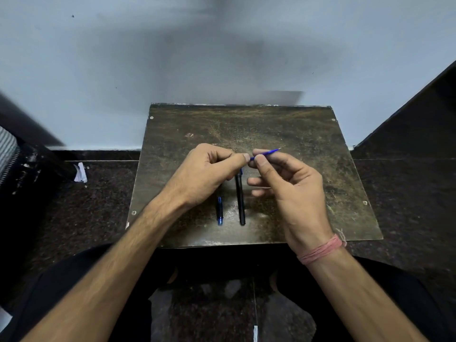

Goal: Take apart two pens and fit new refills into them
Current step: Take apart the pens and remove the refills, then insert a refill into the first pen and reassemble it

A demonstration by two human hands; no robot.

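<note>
A thin blue refill points up and to the right over the middle of the board, its metal tip free. My right hand pinches it between thumb and forefinger. My left hand is closed at the refill's other end, and what it grips there is hidden by its fingers. A black pen lies upright on the board below my hands, its top end under my left thumb. To its left lies a short blue pen piece.
The worn brown board rests on a dark speckled floor against a pale wall. A dark object and a scrap of white paper lie at the left. Dark furniture rises at the right. My knees sit below the board.
</note>
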